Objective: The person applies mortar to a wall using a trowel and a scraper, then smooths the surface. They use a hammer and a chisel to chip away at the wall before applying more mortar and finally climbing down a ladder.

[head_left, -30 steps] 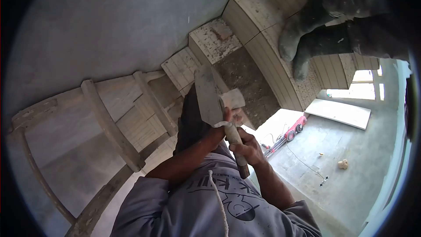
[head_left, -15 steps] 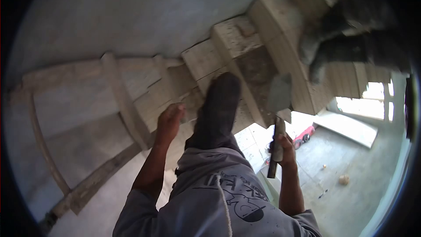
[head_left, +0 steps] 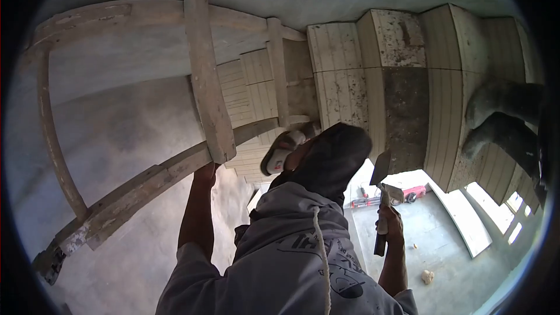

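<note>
My right hand (head_left: pixel 391 217) is closed around the wooden handle of a trowel (head_left: pixel 381 168), whose grey blade points up toward the ribbed tiles (head_left: pixel 341 76). A small pale piece sits by the blade's base. My left hand (head_left: pixel 204 171) reaches up and grips the lower rail of a rough wooden ladder (head_left: pixel 205 76), with its fingers partly hidden behind the wood. My bent knee in dark trousers (head_left: pixel 335 157) and a sandalled foot (head_left: pixel 281 151) rest between the two hands.
Another person's dark boots (head_left: pixel 500 118) stand on the tiled ledge at the right. A bare mortar patch (head_left: pixel 405 116) shows between the tiles. Far below lie a concrete floor (head_left: pixel 461 268), a red tool (head_left: pixel 411 192) and a white board (head_left: pixel 469 219).
The view has swung left, bringing the ladder into the middle. My left hand rose from near my knee to grip the ladder rail. My right hand with the trowel dropped slightly.
</note>
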{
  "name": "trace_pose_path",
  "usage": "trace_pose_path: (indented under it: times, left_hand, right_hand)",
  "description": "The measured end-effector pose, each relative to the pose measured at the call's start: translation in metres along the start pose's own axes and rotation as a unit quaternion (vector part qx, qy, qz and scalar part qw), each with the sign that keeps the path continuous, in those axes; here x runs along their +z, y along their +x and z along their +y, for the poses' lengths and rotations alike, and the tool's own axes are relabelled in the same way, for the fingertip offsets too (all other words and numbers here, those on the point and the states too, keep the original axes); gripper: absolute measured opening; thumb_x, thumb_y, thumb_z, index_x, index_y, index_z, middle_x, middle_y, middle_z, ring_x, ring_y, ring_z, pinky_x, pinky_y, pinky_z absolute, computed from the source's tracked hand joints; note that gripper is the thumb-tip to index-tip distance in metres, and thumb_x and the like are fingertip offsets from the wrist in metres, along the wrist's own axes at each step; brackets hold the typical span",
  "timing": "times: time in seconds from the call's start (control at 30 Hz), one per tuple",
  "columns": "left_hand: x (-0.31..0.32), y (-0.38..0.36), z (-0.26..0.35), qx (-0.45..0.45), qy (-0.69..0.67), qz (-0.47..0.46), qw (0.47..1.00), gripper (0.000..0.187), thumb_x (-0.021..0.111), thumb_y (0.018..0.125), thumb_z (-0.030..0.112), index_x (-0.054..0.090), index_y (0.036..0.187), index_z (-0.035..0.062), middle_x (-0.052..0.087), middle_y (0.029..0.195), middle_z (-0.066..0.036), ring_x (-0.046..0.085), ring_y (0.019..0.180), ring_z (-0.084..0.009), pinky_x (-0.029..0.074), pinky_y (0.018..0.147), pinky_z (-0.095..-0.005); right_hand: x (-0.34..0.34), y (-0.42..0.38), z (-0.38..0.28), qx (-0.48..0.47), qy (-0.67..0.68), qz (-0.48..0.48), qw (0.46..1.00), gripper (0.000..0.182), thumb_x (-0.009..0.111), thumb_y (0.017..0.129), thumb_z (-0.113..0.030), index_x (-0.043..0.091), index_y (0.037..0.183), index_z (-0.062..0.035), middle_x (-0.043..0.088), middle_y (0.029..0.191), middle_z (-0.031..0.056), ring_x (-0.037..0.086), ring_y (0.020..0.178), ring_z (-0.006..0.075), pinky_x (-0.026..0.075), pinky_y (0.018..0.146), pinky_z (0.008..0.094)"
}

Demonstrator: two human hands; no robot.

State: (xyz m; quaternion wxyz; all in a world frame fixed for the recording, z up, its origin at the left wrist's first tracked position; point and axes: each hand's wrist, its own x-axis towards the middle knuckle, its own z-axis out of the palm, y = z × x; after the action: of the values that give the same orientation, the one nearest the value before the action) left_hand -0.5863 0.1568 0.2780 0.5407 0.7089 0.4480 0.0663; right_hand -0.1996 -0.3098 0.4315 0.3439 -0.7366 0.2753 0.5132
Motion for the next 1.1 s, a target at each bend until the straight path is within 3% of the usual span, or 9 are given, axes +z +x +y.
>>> trace_pose_path:
  times: [0.07, 0.27, 0.43, 0.6, 0.73, 0.8, 1.03, 1.07, 1.1]
  left_hand:
    - [0.018, 0.007, 0.094, -0.28, -0.275, 0.097, 0.915, 0.047, 0.06, 0.091, 0.024, 0.039, 0.132, 0.0149, 0.047, 0.131, -0.007, 0.054, 0.113, -0.0265, 0.05, 0.091, -0.0464]
    - [0.024, 0.01, 0.1, -0.269, -0.304, 0.1, 0.908, 0.043, 0.06, 0.091, 0.028, 0.042, 0.128, 0.0164, 0.051, 0.126, -0.006, 0.056, 0.109, -0.0236, 0.052, 0.087, -0.0438]
    - [-0.015, -0.006, 0.041, -0.19, -0.018, 0.043, 0.981, 0.048, 0.059, 0.091, 0.025, 0.04, 0.132, 0.0105, 0.054, 0.122, -0.013, 0.052, 0.115, -0.0283, 0.049, 0.091, -0.0467]
    - [-0.032, 0.018, 0.076, -0.174, 0.388, -0.08, 0.902, 0.059, 0.059, 0.09, 0.023, 0.031, 0.139, 0.004, 0.051, 0.123, -0.02, 0.045, 0.122, -0.0279, 0.041, 0.1, -0.0455]
    - [-0.036, 0.05, 0.073, -0.297, 0.247, -0.057, 0.921, 0.065, 0.064, 0.086, 0.022, 0.032, 0.138, 0.0032, 0.051, 0.124, -0.018, 0.045, 0.122, -0.0263, 0.04, 0.101, -0.0433]
    - [-0.002, 0.098, 0.075, -0.342, 0.181, -0.046, 0.921, 0.068, 0.067, 0.084, 0.022, 0.032, 0.138, 0.0028, 0.05, 0.125, -0.017, 0.046, 0.122, -0.0255, 0.04, 0.101, -0.0422]
    - [-0.006, 0.155, 0.073, -0.469, -0.059, -0.122, 0.873, 0.078, 0.076, 0.076, 0.021, 0.032, 0.138, 0.0015, 0.05, 0.127, -0.013, 0.046, 0.121, -0.0227, 0.038, 0.102, -0.0384]
    - [-0.007, 0.149, 0.071, -0.449, -0.053, -0.146, 0.88, 0.078, 0.076, 0.076, 0.021, 0.032, 0.138, 0.0015, 0.05, 0.127, -0.013, 0.046, 0.121, -0.0227, 0.038, 0.102, -0.0384]
    - [-0.014, 0.131, 0.062, -0.235, -0.155, -0.272, 0.92, 0.082, 0.079, 0.072, 0.019, 0.033, 0.138, 0.0028, 0.048, 0.129, -0.011, 0.045, 0.121, -0.0228, 0.038, 0.102, -0.039]
  right_hand:
    - [-0.004, 0.014, -0.002, 0.004, -0.019, -0.017, 1.0, 0.035, 0.063, 0.077, -0.036, 0.057, 0.089, -0.0039, 0.051, 0.062, 0.0039, 0.055, 0.05, 0.0155, 0.046, 0.043, 0.0295]
    - [0.01, 0.033, 0.011, -0.014, -0.04, -0.056, 0.998, 0.027, 0.065, 0.074, -0.033, 0.058, 0.083, -0.0089, 0.052, 0.064, 0.0003, 0.052, 0.052, 0.0117, 0.043, 0.047, 0.0276]
    - [0.041, 0.042, 0.001, -0.015, -0.047, -0.126, 0.991, 0.024, 0.064, 0.072, -0.029, 0.059, 0.081, -0.0079, 0.051, 0.066, -0.0005, 0.051, 0.056, 0.0112, 0.042, 0.053, 0.028]
    - [0.08, 0.075, 0.03, -0.162, -0.153, -0.055, 0.973, 0.029, 0.066, 0.066, -0.032, 0.058, 0.073, -0.0045, 0.051, 0.068, 0.0031, 0.049, 0.065, 0.0144, 0.039, 0.059, 0.0322]
    - [0.097, 0.094, 0.051, -0.399, -0.273, 0.045, 0.874, 0.031, 0.075, 0.062, -0.025, 0.063, 0.077, -0.0005, 0.051, 0.074, 0.0114, 0.05, 0.066, 0.0272, 0.042, 0.061, 0.0405]
    - [0.12, 0.087, 0.03, -0.26, -0.137, 0.09, 0.952, 0.033, 0.073, 0.06, -0.02, 0.062, 0.083, 0.0011, 0.05, 0.079, 0.0118, 0.052, 0.072, 0.0262, 0.043, 0.064, 0.0376]
    - [0.204, 0.113, 0.034, -0.401, 0.153, 0.24, 0.871, 0.035, 0.072, 0.067, -0.025, 0.06, 0.084, 0.0034, 0.048, 0.083, 0.0062, 0.048, 0.079, 0.0185, 0.039, 0.068, 0.0317]
    - [0.216, 0.117, 0.044, -0.408, 0.204, 0.24, 0.857, 0.036, 0.071, 0.068, -0.027, 0.06, 0.084, 0.0029, 0.048, 0.083, 0.006, 0.048, 0.079, 0.0182, 0.039, 0.068, 0.0313]
    - [0.225, 0.11, 0.048, -0.401, 0.208, 0.247, 0.857, 0.036, 0.069, 0.07, -0.029, 0.058, 0.086, 0.0015, 0.05, 0.081, 0.0037, 0.048, 0.075, 0.0152, 0.04, 0.066, 0.0305]
